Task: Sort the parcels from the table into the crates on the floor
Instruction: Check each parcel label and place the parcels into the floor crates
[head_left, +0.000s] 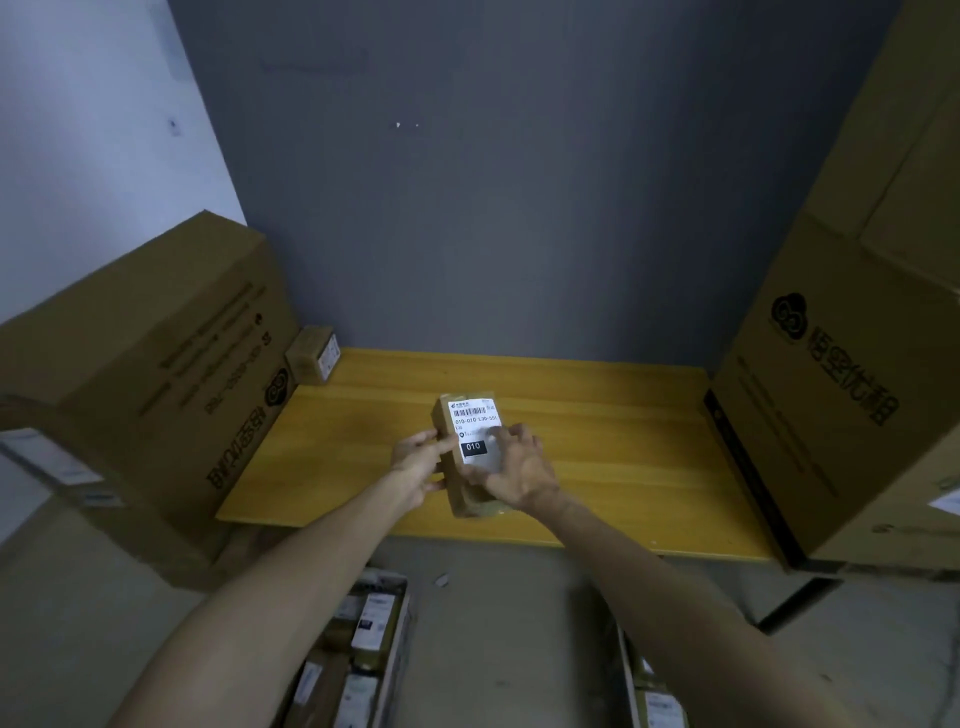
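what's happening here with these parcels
A person is sorting parcels. The left hand and right hand grip a labelled parcel marked 010 over the yellow table. One more small parcel sits at the table's back left corner. On the floor below, the left crate and right crate already hold parcels.

- There is a single view, worn on the person's head, looking forward and down along both outstretched forearms.
- The lens is wide-angle: the left carton (156, 364) and right carton (831, 389) at the ends of the surface (597, 467) lean outward.
- The surface fills mid-frame, its far edge against the grey wall (519, 208) that takes up the upper half.
- The left hand (415, 462) and right hand (519, 467), gripping the parcel (467, 441), sit near the centre of the view.
- The bottom of the frame takes in the floor (509, 623) below the near edge, with the left crate (395, 639) and right crate (626, 670) cut off.
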